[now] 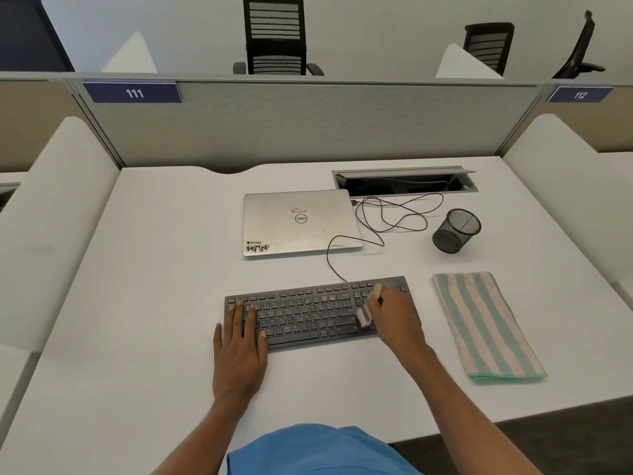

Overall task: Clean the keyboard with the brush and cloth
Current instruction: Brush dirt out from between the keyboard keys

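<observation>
**Black flat plastic keyboard (308,313), small pale-handled brush (364,315) on its right side**

I am resting my left hand (239,351) on the keyboard's left end, fingers straight and flat on the keys. My right hand (394,317) is gripping the brush, fingers curled round its handle, bristles down at the right-hand keys. The green-and-pink striped folded cloth (486,323) is lying on the white desk (154,303), right of the keyboard and apart from it.

White desk (154,269), grey partition (308,125), seemingly carpeted floor (565,437).
</observation>
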The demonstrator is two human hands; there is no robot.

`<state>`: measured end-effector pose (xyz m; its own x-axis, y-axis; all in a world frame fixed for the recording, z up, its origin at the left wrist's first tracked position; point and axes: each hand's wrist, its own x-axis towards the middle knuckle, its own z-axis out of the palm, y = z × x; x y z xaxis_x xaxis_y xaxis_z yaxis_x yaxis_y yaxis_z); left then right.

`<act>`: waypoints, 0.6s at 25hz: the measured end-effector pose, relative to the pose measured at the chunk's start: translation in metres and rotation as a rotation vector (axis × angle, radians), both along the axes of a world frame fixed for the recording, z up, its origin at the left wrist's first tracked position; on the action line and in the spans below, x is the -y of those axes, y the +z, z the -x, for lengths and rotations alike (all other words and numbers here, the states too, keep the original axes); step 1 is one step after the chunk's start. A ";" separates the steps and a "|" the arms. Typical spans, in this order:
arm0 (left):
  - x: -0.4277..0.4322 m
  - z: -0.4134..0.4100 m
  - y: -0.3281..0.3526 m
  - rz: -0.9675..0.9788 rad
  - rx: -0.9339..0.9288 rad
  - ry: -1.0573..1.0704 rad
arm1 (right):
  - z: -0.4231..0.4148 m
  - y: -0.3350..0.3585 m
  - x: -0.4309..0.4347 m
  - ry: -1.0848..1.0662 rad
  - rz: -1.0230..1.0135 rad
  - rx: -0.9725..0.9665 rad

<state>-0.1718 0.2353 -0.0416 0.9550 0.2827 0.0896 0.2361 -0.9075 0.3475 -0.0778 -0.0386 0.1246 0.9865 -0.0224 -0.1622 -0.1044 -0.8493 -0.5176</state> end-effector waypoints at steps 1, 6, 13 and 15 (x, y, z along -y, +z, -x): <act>0.000 0.000 0.000 0.003 0.004 0.002 | 0.002 0.001 -0.003 -0.005 -0.028 0.016; -0.001 0.001 0.000 0.008 0.004 0.003 | 0.015 -0.018 0.005 0.062 -0.008 -0.101; 0.000 0.002 0.000 -0.002 -0.005 0.002 | 0.012 -0.010 0.003 0.047 -0.062 -0.024; -0.001 0.002 0.000 -0.006 -0.003 -0.001 | 0.016 -0.013 0.006 0.069 -0.063 -0.049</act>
<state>-0.1739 0.2359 -0.0419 0.9554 0.2817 0.0887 0.2365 -0.9097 0.3413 -0.0938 -0.0445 0.1113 0.9762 0.0568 -0.2092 -0.0735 -0.8211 -0.5660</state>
